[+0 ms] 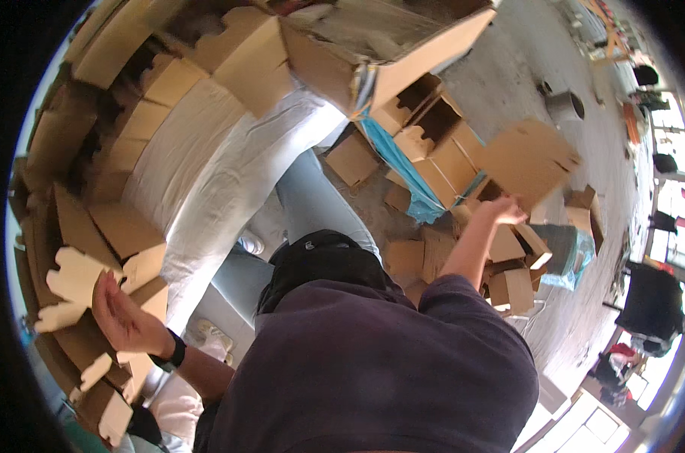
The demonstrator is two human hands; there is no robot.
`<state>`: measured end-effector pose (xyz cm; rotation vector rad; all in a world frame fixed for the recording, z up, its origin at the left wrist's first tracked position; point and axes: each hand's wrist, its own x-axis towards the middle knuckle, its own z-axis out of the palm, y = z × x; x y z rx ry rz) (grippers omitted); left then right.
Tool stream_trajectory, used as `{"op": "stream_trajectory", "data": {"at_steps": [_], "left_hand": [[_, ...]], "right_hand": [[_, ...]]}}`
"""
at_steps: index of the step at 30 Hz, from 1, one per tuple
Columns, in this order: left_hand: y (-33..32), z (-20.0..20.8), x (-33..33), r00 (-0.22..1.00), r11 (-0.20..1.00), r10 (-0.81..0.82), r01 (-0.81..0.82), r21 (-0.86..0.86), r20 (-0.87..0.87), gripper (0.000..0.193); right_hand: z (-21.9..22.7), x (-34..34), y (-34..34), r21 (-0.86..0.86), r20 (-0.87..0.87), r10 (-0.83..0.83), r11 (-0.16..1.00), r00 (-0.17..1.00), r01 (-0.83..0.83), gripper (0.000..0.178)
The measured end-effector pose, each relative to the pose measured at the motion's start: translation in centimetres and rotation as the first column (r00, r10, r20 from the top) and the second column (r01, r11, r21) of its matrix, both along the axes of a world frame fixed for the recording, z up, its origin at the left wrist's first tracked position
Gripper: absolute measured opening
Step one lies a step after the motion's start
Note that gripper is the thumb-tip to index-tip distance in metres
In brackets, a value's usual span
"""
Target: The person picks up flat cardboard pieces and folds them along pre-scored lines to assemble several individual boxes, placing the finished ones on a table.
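Observation:
At the right, my right hand (504, 210) grips the lower edge of a flat brown cardboard piece (529, 160) with notched edges, held over boxes on the floor. My left hand (129, 321) is at the left with its fingers stretched out. It is close to a pale, notched cardboard flap (78, 275) among partly folded boxes; whether the fingertips touch it I cannot tell. Below my right hand lie small cardboard boxes (511, 291). Beyond them stand open brown boxes (449, 158) with blue plastic wrap (399, 162) along one side.
A white-covered table (199, 158) curves along my left, with rows of open cardboard boxes (142, 121) on it. A large carton (425, 60) stands ahead. A grey bucket (565, 107) lies on the floor at the far right. Another person's clothed leg (178, 404) shows at lower left.

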<state>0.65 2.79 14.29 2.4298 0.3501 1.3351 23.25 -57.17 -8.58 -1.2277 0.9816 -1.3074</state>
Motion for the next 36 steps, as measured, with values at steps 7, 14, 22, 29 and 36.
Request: {"op": "stream_trajectory", "data": {"at_steps": [7,14,22,29,36], "left_hand": [[-0.9,0.1,0.5,0.999,0.999,0.028,-0.027,-0.031,0.041,0.016],[-1.1,0.4,-0.5,0.998,0.994,0.067,-0.068,-0.085,-0.005,0.019],[-1.4,-5.8,1.3,0.938,0.577,-0.330,0.290,-0.764,0.106,0.054],[-2.5,-6.7,3.4,0.969,0.336,-0.229,0.168,-0.927,0.092,0.080],[-2.5,-7.4,3.1,0.959,0.281,-0.244,0.210,-0.936,0.142,0.082]], "right_hand": [[16.6,0.7,7.0,-0.273,0.662,0.720,0.490,0.208,-0.828,0.017],[18.9,-0.8,23.3,-0.182,0.323,0.940,-0.049,-0.107,-0.982,0.025],[13.6,-6.4,39.5,-0.292,-0.307,0.929,-0.297,-0.205,-0.909,0.012],[12.9,-9.5,39.8,-0.153,-0.501,0.699,-0.651,-0.510,-0.743,0.031],[16.3,-8.4,40.0,0.050,-0.217,0.367,-0.921,-0.905,-0.385,0.054]]}}
